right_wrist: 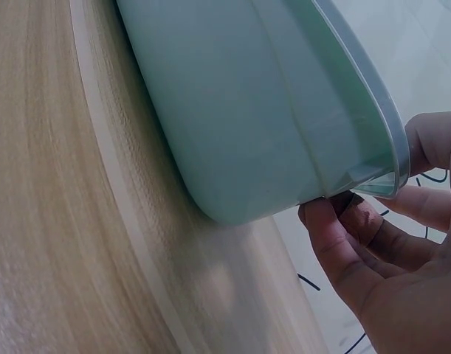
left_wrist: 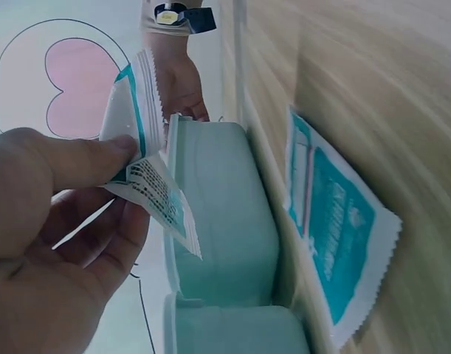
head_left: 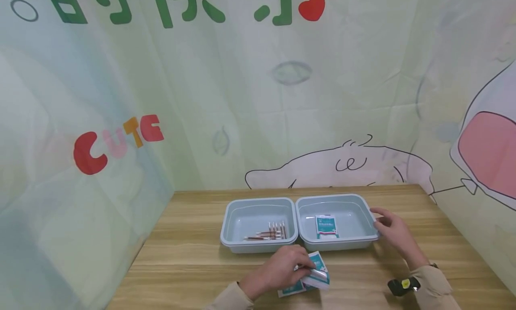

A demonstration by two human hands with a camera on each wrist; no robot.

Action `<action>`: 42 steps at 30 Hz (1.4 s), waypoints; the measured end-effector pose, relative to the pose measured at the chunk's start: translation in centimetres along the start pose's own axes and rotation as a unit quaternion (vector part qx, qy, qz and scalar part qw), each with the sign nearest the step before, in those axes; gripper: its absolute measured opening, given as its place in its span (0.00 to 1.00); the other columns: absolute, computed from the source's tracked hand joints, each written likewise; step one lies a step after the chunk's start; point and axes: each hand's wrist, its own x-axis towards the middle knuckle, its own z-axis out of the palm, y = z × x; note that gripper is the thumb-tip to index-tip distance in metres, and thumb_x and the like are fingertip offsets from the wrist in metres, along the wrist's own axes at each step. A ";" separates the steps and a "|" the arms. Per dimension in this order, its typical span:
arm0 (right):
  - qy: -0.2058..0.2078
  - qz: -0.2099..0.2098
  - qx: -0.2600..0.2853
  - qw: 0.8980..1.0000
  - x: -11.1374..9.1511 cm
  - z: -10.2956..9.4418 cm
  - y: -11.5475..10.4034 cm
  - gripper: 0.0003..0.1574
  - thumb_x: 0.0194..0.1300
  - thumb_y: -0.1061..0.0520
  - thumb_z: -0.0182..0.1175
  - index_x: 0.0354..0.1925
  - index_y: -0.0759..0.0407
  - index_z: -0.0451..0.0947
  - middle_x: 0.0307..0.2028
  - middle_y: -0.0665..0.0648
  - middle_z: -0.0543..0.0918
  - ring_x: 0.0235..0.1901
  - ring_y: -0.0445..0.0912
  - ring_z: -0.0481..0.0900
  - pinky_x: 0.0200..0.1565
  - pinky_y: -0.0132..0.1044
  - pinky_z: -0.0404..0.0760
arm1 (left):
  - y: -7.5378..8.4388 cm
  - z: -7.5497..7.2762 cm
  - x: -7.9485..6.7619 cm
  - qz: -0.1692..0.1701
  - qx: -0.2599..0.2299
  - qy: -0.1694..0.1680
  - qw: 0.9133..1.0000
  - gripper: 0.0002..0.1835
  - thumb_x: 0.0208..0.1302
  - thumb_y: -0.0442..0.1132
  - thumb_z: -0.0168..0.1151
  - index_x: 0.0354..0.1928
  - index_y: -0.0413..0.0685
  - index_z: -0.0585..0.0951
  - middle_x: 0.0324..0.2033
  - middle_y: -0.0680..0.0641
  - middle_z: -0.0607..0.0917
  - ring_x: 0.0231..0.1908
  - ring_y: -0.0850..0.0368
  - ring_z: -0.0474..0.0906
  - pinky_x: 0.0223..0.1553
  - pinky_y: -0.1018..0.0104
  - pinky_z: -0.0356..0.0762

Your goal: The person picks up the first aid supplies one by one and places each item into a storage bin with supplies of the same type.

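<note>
My left hand (head_left: 278,269) pinches a white and teal sachet (left_wrist: 140,122) between thumb and fingers, just in front of the bins. The sachet is bent across its middle. Under it on the table lies another teal sachet (left_wrist: 336,228), partly covered by the hand in the head view. My right hand (head_left: 397,238) grips the right rim of the right pale blue plastic bin (head_left: 338,244), fingers beneath the lip in the right wrist view. Inside that bin, a teal and white sachet (head_left: 325,225) lies flat near the middle.
The left pale blue bin (head_left: 258,247) stands right beside the other one. Several brown-stemmed cotton swabs (head_left: 275,233) lie in it, toward its front right. A printed cloth backdrop (head_left: 250,99) hangs behind the wooden table (head_left: 181,251).
</note>
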 end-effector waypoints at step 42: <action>-0.005 0.011 0.000 1.000 0.0 0.0 -0.1 0.29 0.71 0.58 0.50 0.67 0.65 0.64 0.55 0.74 0.76 0.53 0.63 0.77 0.46 0.46 0.83 | 0.4 -2.2 1.2 -0.005 -0.089 0.075 0.993 0.08 0.62 0.36 0.66 0.42 0.50 0.87 0.39 0.55 0.87 0.41 0.70 0.80 0.46 0.85 0.73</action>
